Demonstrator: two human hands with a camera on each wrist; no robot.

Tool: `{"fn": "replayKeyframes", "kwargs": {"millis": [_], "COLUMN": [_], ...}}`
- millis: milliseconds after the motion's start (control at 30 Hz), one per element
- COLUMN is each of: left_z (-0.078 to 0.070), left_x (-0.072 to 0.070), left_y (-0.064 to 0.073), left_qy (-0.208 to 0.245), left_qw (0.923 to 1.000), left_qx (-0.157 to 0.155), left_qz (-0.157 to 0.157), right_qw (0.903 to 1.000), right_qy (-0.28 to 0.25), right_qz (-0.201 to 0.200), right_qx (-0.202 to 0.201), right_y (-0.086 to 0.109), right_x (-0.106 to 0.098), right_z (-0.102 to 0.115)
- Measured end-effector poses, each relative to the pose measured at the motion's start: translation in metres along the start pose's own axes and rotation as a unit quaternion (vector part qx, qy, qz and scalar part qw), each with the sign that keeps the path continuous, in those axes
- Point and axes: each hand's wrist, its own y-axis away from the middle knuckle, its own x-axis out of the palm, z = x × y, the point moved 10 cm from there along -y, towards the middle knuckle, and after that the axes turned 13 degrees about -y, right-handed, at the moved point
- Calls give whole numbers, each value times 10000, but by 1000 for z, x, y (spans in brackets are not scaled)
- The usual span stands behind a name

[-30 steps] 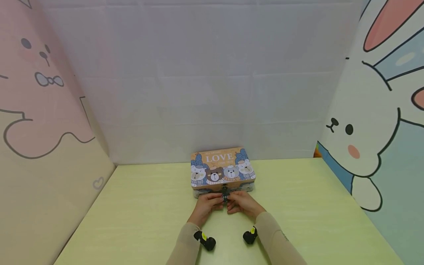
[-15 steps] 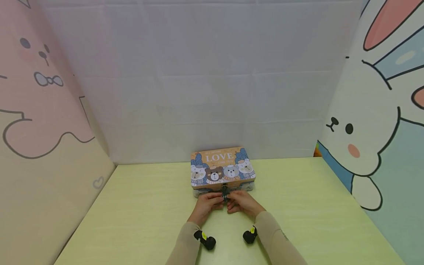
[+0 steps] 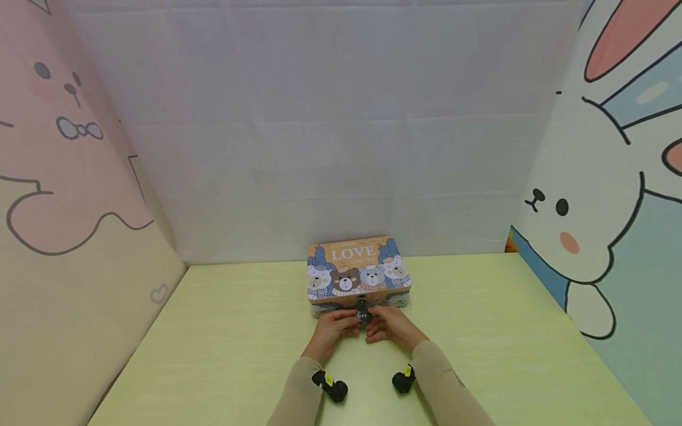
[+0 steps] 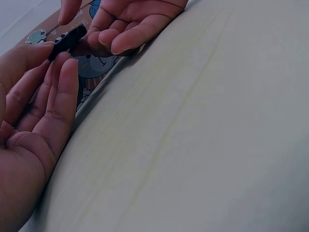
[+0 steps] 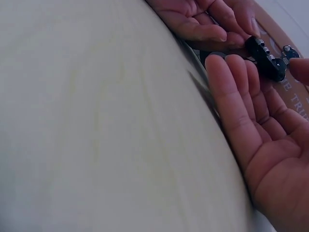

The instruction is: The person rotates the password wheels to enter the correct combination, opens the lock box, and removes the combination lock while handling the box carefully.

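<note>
A small black combination padlock (image 3: 364, 316) with metal number dials hangs at the front latch of a tin box (image 3: 358, 269) printed with bears and the word LOVE. My left hand (image 3: 331, 332) pinches one end of the padlock (image 4: 67, 42) between thumb and fingers. On the other side is my right hand (image 3: 393, 327); in the right wrist view its thumb (image 5: 300, 70) stands apart from the padlock (image 5: 265, 59), while its fingers lie loosely bent beneath. Whether those fingers touch the lock is hard to tell. The box lid is down.
The box stands on a pale yellow-green table (image 3: 229, 331), near a white back wall (image 3: 330, 130). Cartoon-printed panels rise at the left (image 3: 80, 177) and right (image 3: 597, 236). Black wrist cameras (image 3: 335, 390) sit on both sleeves.
My right thumb and forefinger have drawn slightly away from the padlock, so more of its face shows. The left hand and the box have stayed in place.
</note>
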Motion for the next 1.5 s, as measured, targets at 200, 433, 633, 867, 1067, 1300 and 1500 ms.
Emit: {"fn": "replayKeyframes", "kwargs": {"millis": [200,433,633,867,1067,1300,1500], "left_z": [3,2,3,3,2,1,1], "left_x": [-1,-1,-1,0,0,0,0], "left_y": [1,2,1,0,0,-1,0], "left_qy": [-4,18,-7,-65,-69,-86,-85], "left_qw": [9999,10000,10000,9999,10000,9999,9999], "left_qx": [-123,-69,-64,-85,-44,-48,-43], "left_qz": [-43,-38,-40,-50,-54,-38,-44], "right_qw": [9998,9998,9998,9998,9998,9997,9998], "right_qy": [-10,0,-4,52,141,192,169], "right_qz": [215,205,200,169,145,123,128], "right_qx": [-25,-61,-44,-36,-45,-40,-12], "right_y": [3,3,3,2,1,1,-1], "right_x": [1,2,2,1,1,1,0], "right_z": [-1,0,-1,-2,-1,1,-1]}}
